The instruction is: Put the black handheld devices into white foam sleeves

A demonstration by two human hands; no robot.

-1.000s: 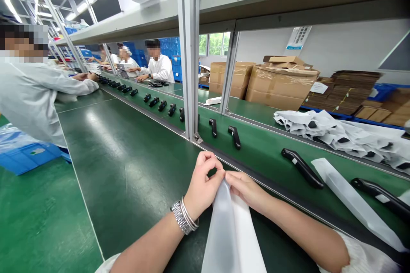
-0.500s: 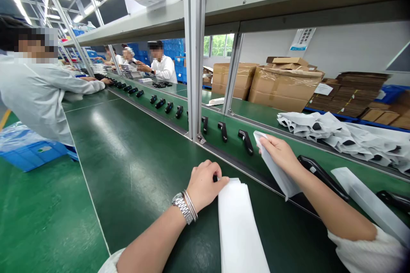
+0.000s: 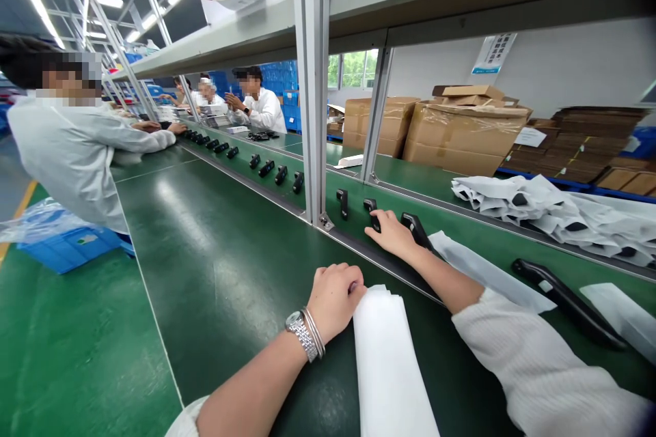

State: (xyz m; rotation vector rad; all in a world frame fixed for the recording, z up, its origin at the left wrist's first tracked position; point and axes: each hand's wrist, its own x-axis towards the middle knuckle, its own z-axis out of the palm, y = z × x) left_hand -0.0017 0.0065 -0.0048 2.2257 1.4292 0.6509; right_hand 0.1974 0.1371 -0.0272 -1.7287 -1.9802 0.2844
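Workstation seen from my own head, with a long green rubber-topped surface (image 3: 230,273) running away from me. My left hand (image 3: 335,300) lies curled over the near end of a stack of flat white translucent sleeves (image 3: 392,362); the fingers are hidden, so I cannot tell whether they grip it or only rest there. The stack lies on the surface, its long axis pointing toward me. A silver link wristwatch (image 3: 302,331) sits on my left wrist. My right hand (image 3: 392,235) is open, reaching over the raised dark edge of the surface, with its fingers (image 3: 376,220) at a black curved handle-shaped object (image 3: 416,229). A single white sleeve (image 3: 484,272) lies just beside that hand, and a larger black handle-shaped object (image 3: 561,300) lies further right. Step in hand, as I judge it: pairing black objects with white sleeves. The next move calls for my right hand to close on the black object and bring it clear of the row. Beyond the rail, a heap of white sleeves (image 3: 548,215) lies before brown cardboard cartons (image 3: 464,140).
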